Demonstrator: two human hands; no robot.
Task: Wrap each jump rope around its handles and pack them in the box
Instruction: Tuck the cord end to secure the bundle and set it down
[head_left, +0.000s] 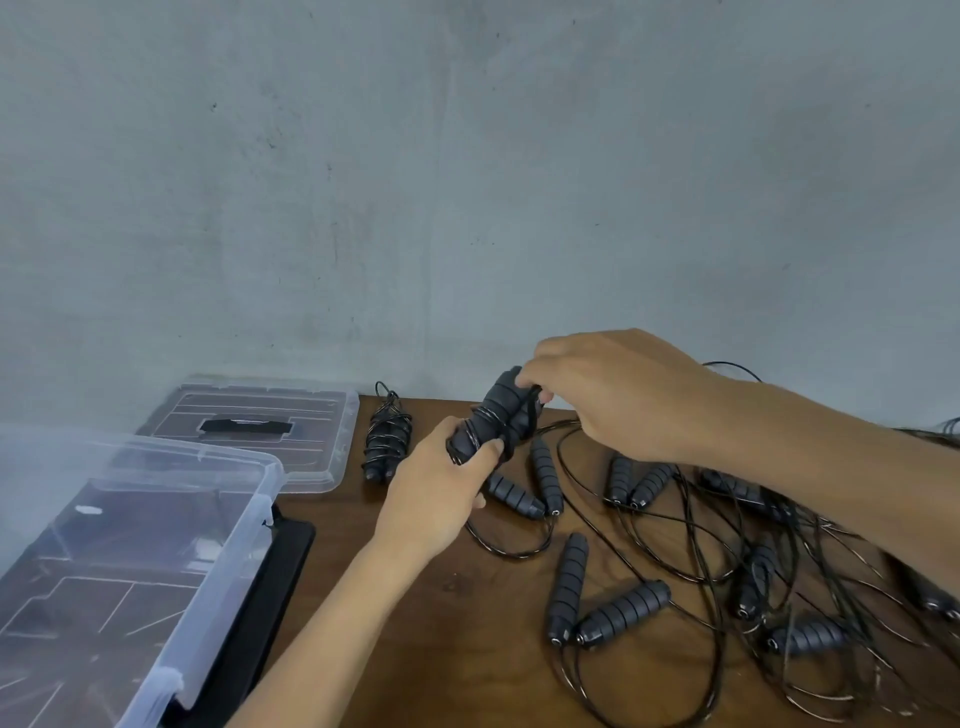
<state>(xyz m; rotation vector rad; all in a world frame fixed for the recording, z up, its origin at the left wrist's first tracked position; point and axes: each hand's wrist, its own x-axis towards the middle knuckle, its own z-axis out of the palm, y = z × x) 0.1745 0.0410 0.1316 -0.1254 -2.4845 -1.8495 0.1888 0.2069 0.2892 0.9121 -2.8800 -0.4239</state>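
gripping ribbed grey handles w/ left hand; right hand fingers pinch black cord.

A brown wooden bench is set against a grey, scuffed wall; a flat black tray is laid at the bench's left.

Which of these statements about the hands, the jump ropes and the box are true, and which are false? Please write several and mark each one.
1. The left hand grips the lower end of the handles being wrapped. True.
2. The right hand rests flat on the table. False: it is raised and pinches the cord at the handles' top.
3. One wrapped rope lies beside the lid. True.
4. The box holds several wrapped ropes. False: no rope is visible inside it.
5. Unwrapped ropes lie tangled on the table. True.
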